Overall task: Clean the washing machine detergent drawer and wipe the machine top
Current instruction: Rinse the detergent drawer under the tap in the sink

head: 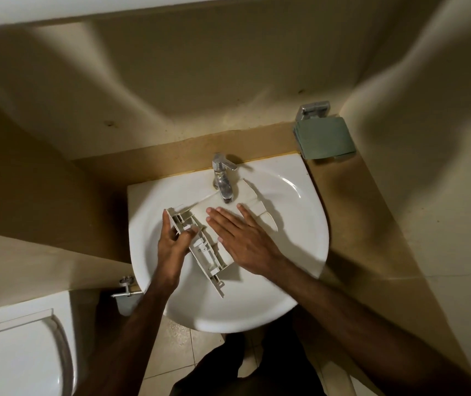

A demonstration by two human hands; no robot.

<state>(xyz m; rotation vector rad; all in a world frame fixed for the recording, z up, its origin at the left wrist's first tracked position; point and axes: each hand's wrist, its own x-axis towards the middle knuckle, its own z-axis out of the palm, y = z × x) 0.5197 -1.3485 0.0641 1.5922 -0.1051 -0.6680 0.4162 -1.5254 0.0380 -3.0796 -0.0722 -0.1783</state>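
The left hand [175,244] grips the front panel end of the detergent drawer [204,238], fingers behind the panel and the thumb curled over its near face. The right hand [238,237] lies flat on the drawer's broad white side — fingers straight and slightly spread, palm pressed down. The drawer is held over the bowl of the white sink [294,261], tilted, with its far end reaching under the spout of the chrome tap [223,178].

Whether water is running cannot be told; the spout's mouth sits right against the drawer and no stream shows. The drawer's compartments face away or are covered by the right hand, so their inside is not visible. The picture is soft at the edges — a toilet [14,355] at lower left is cut off by the frame, and a folded green cloth [324,138] hangs on a chrome holder [313,109] at the wall, right of the sink.
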